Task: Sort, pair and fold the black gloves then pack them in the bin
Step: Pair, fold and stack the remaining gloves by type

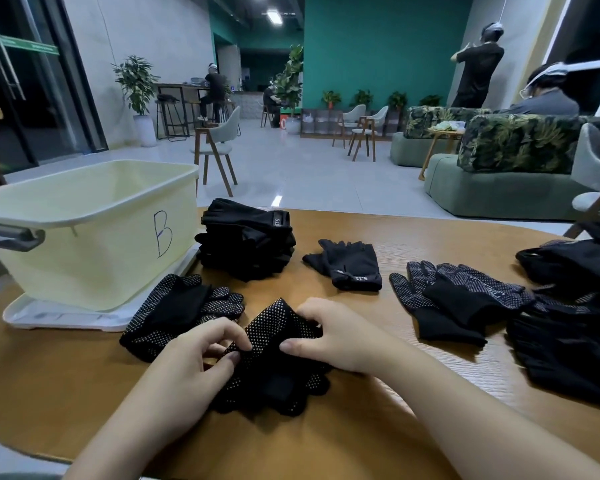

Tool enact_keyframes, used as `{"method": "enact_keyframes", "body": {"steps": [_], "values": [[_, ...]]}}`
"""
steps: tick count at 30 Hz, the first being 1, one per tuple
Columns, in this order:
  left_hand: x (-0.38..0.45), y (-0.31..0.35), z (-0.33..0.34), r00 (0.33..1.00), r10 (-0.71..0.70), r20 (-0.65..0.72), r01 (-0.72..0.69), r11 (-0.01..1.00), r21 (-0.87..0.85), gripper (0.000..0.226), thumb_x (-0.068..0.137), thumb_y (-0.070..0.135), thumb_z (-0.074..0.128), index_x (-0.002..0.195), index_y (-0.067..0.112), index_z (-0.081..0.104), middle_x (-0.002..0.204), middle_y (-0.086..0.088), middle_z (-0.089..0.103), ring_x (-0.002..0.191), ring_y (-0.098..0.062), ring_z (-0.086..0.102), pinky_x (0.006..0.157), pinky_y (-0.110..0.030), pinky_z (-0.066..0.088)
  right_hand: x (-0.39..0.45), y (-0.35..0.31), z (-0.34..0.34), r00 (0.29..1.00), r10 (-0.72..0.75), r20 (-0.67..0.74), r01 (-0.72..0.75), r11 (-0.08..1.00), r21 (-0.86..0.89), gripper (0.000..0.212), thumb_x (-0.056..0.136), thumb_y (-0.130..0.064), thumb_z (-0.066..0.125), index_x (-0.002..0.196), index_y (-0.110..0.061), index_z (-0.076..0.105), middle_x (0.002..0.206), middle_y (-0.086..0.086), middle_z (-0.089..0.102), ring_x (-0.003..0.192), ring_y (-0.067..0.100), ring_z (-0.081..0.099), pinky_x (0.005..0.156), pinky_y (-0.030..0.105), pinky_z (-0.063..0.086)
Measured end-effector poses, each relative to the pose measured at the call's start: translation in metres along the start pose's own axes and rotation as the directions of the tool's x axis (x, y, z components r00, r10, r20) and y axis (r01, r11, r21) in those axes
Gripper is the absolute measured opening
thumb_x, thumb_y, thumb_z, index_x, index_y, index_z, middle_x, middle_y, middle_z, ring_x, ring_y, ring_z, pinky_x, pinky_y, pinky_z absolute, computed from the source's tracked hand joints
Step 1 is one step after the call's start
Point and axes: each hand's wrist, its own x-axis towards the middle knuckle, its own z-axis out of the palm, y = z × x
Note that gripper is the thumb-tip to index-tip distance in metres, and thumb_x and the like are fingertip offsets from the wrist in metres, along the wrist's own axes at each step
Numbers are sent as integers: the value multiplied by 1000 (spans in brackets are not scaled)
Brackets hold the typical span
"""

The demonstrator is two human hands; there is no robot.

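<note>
A pair of black dotted gloves [274, 355] lies bunched on the wooden table [378, 445] right in front of me. My left hand [194, 358] pinches its left edge between thumb and fingers. My right hand [329, 334] grips its upper right side with curled fingers. A folded dotted pair [181, 313] lies just to the left. Behind it stands a stack of folded plain black gloves [246, 244]. The pale yellow bin [90, 230] marked B stands at the left on its white lid [49, 317].
A loose plain black glove [347, 265] lies mid-table. Unsorted dotted gloves [458, 299] and a dark heap of gloves [568, 327] fill the right side. Chairs, sofas and several people are in the room beyond the table's far edge.
</note>
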Motion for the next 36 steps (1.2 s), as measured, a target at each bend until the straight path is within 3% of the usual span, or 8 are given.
{"method": "enact_keyframes", "body": {"steps": [7, 10, 16, 20, 25, 30, 32, 36], "values": [[4, -7, -8, 992, -89, -89, 73, 982, -175, 47, 86, -6, 57, 79, 37, 71, 72, 4, 71, 59, -8, 63, 51, -16, 47, 16, -17, 8, 993, 8, -114, 18, 974, 226, 16, 93, -27, 58, 91, -40, 49, 93, -8, 64, 86, 8, 64, 75, 29, 55], [9, -7, -18, 976, -142, -167, 82, 942, -325, 38, 88, -8, 55, 83, 25, 73, 69, -11, 71, 63, -22, 69, 52, -21, 53, 35, -32, 11, 975, 49, -217, 17, 955, 295, 13, 90, -23, 63, 101, -28, 57, 97, -6, 64, 87, 11, 64, 73, 24, 55], [25, -23, -48, 923, -219, -316, 92, 924, -371, 30, 88, -5, 57, 91, 22, 70, 72, -9, 73, 58, -15, 64, 49, -19, 49, 78, -70, 17, 965, 175, -194, -73, 894, 443, 11, 87, -18, 62, 97, -14, 64, 92, 6, 69, 82, 20, 65, 72, 27, 54], [36, -48, -61, 895, -248, -371, 172, 959, -226, 35, 88, -5, 58, 84, 29, 67, 94, -6, 70, 75, -15, 58, 70, -29, 45, 91, -83, 30, 972, 212, -101, -136, 859, 493, 29, 85, -13, 52, 108, 2, 60, 85, 12, 64, 77, 26, 59, 73, 34, 47], [40, -58, -62, 883, -239, -404, 283, 958, 50, 31, 89, 0, 54, 95, 28, 68, 104, -6, 69, 99, -20, 61, 78, -29, 43, 88, -81, 47, 974, 220, -54, -186, 914, 361, 42, 89, -14, 49, 130, -5, 47, 115, 11, 63, 85, 20, 58, 84, 32, 48], [43, -46, -48, 907, 3, -422, 211, 862, 460, 28, 91, 10, 53, 116, 9, 66, 131, -13, 57, 121, -33, 49, 102, -37, 35, 93, -70, 57, 973, 221, -57, -197, 940, 279, 49, 94, -21, 48, 141, -15, 36, 141, 11, 44, 129, 22, 40, 89, 22, 32], [45, -42, -35, 957, 85, -277, 76, 849, 522, 42, 96, 23, 39, 131, 4, 54, 143, -12, 45, 137, -29, 35, 111, -38, 24, 94, -68, 62, 973, 221, -72, -197, 949, 247, 52, 95, -25, 48, 144, -18, 31, 144, 11, 38, 131, 22, 38, 95, 22, 31], [40, -39, -9, 989, -104, -102, 145, 756, 638, 56, 101, 39, 13, 151, 18, 1, 159, 4, -4, 145, -11, -10, 117, -30, -4, 81, -56, 65, 979, 138, -148, -112, 978, 176, 58, 98, -15, 43, 150, -17, 19, 152, 2, 31, 141, 17, 26, 112, 24, 20]]}}
